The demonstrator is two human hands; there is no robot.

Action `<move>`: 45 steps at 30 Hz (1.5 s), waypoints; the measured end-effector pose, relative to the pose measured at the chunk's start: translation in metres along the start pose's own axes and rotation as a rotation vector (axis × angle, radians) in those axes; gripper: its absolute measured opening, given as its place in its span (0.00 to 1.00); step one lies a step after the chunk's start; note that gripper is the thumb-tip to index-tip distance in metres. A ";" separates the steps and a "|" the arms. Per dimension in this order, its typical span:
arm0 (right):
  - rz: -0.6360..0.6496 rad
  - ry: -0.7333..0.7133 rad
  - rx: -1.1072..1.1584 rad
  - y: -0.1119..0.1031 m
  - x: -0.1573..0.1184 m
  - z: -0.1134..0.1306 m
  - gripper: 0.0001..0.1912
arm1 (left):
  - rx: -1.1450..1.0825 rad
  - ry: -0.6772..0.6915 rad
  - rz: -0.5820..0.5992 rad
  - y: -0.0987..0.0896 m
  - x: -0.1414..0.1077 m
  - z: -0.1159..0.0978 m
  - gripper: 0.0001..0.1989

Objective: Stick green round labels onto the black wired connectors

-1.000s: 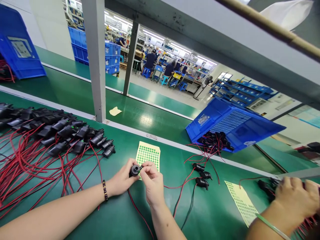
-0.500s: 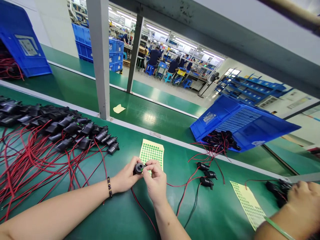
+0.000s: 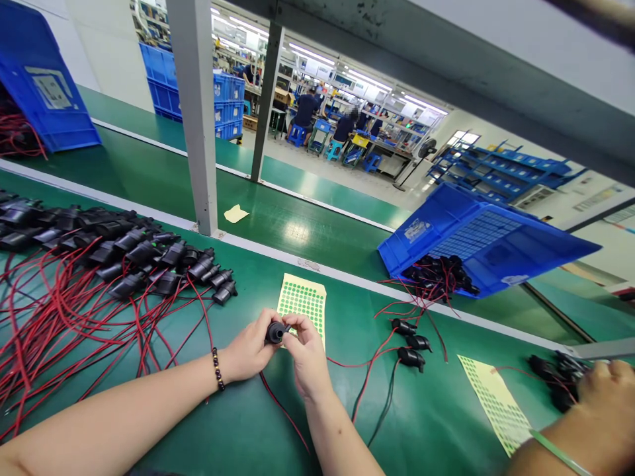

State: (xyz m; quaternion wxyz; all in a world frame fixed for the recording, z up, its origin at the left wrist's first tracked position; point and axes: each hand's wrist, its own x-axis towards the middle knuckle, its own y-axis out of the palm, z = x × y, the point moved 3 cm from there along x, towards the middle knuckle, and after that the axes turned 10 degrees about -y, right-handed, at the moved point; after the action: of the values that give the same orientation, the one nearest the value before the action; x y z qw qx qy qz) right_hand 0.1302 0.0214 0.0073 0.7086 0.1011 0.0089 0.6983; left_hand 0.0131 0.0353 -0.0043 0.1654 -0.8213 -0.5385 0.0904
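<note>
My left hand is closed around a small black pump, whose round nozzle end faces me. A thin red and black wire runs down from it across the table. Against the pump's right side, the thumb and fingers of my right hand are pinched together. Any green dot under that thumb is hidden. Just behind both hands lies a pale yellow sheet of green round stickers, its lower part partly covered by my fingers.
Many wired pumps are heaped on the left. On the right, several pumps lie before a tilted blue bin. A co-worker's hand works near a second sticker sheet. A metal post rises behind the table.
The green dot seen by my right fingertips is no longer visible; my right thumb presses at the pump's side. The co-worker's hand has shifted slightly.
</note>
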 end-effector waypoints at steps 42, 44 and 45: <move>-0.099 0.055 -0.038 -0.010 0.007 -0.009 0.12 | 0.523 -0.030 -0.324 -0.058 0.011 -0.015 0.11; -0.107 0.058 -0.065 -0.014 0.009 -0.010 0.10 | 0.670 -0.080 -0.494 -0.085 0.013 -0.013 0.13; -0.103 0.062 -0.070 -0.015 0.009 -0.010 0.10 | 0.736 -0.115 -0.560 -0.097 0.014 -0.010 0.15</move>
State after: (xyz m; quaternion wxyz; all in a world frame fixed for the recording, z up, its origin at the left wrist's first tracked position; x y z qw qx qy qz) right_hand 0.1436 0.0317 -0.0039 0.7461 0.0540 0.0117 0.6636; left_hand -0.0609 0.0819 0.0415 0.4336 -0.5245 -0.6802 0.2725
